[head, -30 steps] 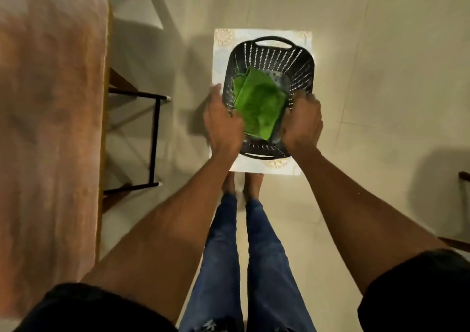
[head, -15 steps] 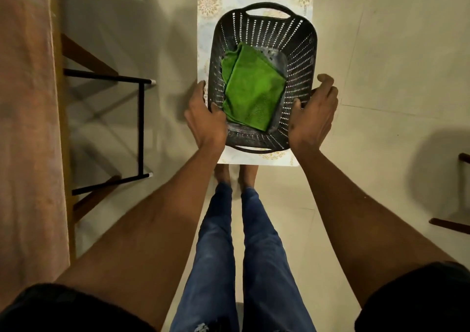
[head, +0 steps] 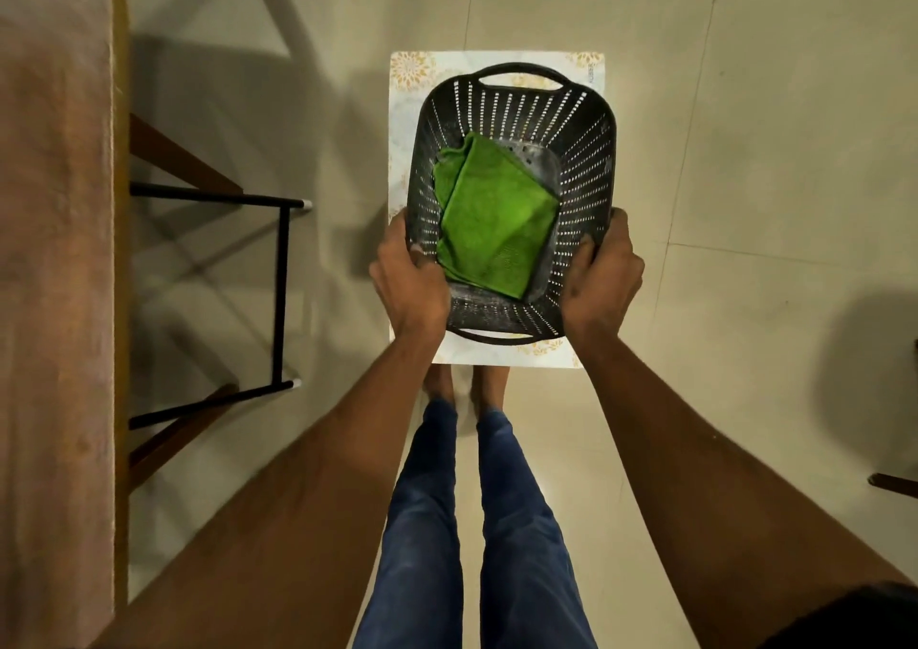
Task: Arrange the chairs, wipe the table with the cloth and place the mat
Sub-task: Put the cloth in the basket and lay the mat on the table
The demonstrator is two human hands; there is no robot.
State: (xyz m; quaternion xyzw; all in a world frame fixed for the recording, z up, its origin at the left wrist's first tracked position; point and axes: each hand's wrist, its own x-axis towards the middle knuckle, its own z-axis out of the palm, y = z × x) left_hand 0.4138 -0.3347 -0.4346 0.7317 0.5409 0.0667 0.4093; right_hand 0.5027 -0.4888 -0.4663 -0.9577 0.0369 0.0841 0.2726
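The person stands over a dark grey perforated plastic basket, gripping it at both long sides near the end closest to their body. The left hand has its thumb hooked over the rim and into the basket, the rest of the fingers wrapped outside the wall; the right hand mirrors it, thumb inside, fingers curled round the outer wall. Neither hand holds anything else.

Inside, lying flat on the basket floor, is a folded green microfibre cloth. Its long axis runs roughly away from the person, skewed a little, with its near corner down between the two thumbs (slightly closer to the left thumb, I'd say). Under the basket is a pale rectangular mat with gold floral corners, its edges showing all round; whether the basket is lifted off it or resting on it I cannot tell.

The pinkish-brown tabletop runs along the person's left, with a wooden chair with black metal rails tucked beside it, and cream floor tiles everywhere else.

My guess is the basket goes toward the tabletop on the left, so the left arm is the nearer one; either hand could drop in for the cloth.
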